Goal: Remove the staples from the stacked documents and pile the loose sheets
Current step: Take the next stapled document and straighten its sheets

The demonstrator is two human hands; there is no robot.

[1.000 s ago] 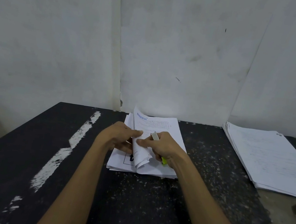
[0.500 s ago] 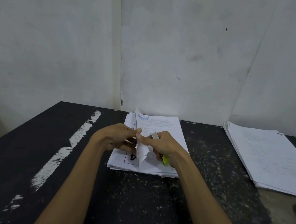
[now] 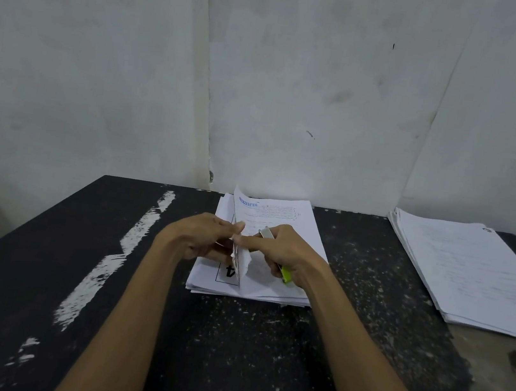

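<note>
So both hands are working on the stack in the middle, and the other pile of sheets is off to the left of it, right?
Not quite. In the head view both hands are at the middle stack, but the other pile lies to its right.

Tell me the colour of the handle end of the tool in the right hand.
Bright yellow-green handle, poking out below the right hand; seen in the head view.

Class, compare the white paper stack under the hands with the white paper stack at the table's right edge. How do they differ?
The middle paper stack is being handled and has a top sheet lifted; the right paper stack lies flat, untouched. The middle stack shows bold print; the right one faint writing. Both rest on the black table.
</note>
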